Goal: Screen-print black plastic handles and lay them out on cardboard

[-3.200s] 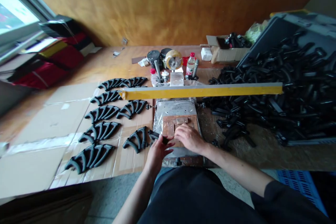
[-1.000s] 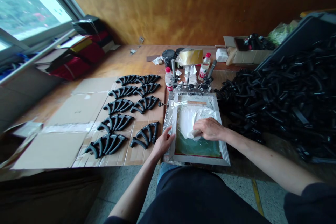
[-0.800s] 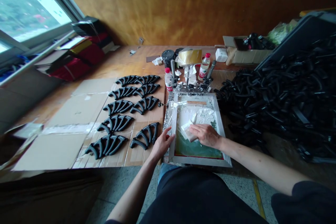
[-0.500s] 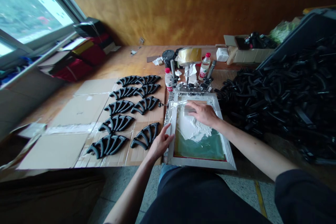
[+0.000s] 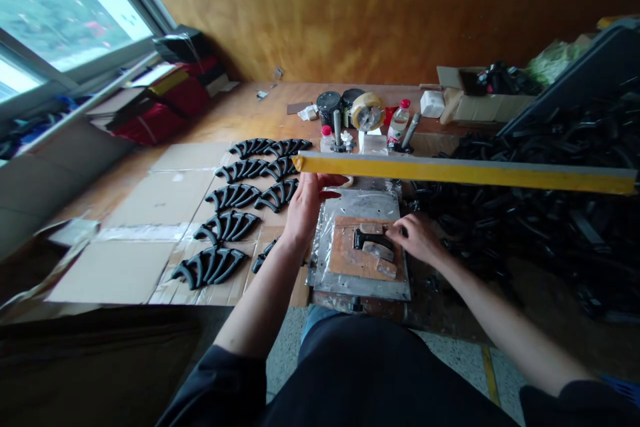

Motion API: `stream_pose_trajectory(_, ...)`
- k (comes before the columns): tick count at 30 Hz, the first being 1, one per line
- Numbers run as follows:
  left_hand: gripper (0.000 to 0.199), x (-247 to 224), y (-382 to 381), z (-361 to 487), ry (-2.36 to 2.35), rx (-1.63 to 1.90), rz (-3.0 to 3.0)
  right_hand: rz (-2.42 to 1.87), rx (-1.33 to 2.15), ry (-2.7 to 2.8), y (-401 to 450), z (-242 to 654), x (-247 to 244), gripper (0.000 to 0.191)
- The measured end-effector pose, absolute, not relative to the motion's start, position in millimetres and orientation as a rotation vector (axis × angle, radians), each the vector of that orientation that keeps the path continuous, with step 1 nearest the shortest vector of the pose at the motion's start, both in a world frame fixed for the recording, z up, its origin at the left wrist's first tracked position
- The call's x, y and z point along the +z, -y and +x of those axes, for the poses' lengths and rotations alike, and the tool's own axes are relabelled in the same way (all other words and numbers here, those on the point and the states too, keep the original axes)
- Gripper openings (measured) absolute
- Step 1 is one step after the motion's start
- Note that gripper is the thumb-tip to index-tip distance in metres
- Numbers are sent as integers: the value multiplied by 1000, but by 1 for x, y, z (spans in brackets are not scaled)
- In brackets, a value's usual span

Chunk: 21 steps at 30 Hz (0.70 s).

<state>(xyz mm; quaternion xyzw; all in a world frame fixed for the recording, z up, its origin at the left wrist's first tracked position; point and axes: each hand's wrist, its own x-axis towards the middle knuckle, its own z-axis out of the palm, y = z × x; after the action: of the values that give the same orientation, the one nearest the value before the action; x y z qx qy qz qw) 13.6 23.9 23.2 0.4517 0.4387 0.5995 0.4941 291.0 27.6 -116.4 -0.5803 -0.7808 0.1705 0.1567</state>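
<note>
My left hand (image 5: 306, 205) is just under the left end of the raised screen-printing frame (image 5: 465, 172), which shows edge-on as a long yellow and grey bar. Its fingers stretch to the right, apart; whether they bear the frame's weight I cannot tell. With thumb and fingers pinched, my right hand (image 5: 415, 237) grips the right end of a black curved plastic part (image 5: 374, 240). That part lies across small blocks on a brown wooden board (image 5: 345, 257). Beneath the board is a grey metal base plate (image 5: 367, 285), its left side covered in clear film.
Rows of black curved parts (image 5: 227, 225) lie on cardboard (image 5: 135, 267) to the left. A large heap of black parts (image 5: 565, 233) fills the right. Behind stand dark tubs (image 5: 329, 107), a tape roll (image 5: 367, 112), a red-capped bottle (image 5: 399, 121) and an open carton (image 5: 485, 103).
The printing frame has swung up off the base, uncovering the board. My left hand moved up to its edge. My right hand left the white ink and now grips a black part.
</note>
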Motion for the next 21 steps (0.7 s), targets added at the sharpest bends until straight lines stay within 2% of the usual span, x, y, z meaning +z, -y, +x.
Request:
stream_pose_trajectory(3, 53, 4, -9, 28, -1130, 1491, 962, -1686, 412, 2485, -3, 250, -126, 16)
stream_pose_trajectory(7, 62, -44, 46, 49, -1149, 895, 771, -1782, 481, 2509, 4, 225, -104, 12)
stream_pose_trajectory(9, 64, -62, 72, 57, -1109, 772, 630, -1650, 457, 2511, 12, 211, -89, 11)
stream_pose_trajectory(13, 57, -78, 95, 45, -1175, 1055, 429, -1211, 398, 2625, 33, 164, -71, 15)
stream_pose_trajectory(17, 50, -97, 105, -17, -1515, 1186, 371, -837, 550, 2725, 26, 114, -79, 18)
stream_pose_trajectory(19, 49, -116, 114, -55, -1698, 1198, 353, -809, 614, 2759, 13, 90, -91, 26)
stream_pose_trajectory(21, 47, -139, 123, -88, -1892, 1067, 363, -886, 640, 2821, 0, 67, -105, 32)
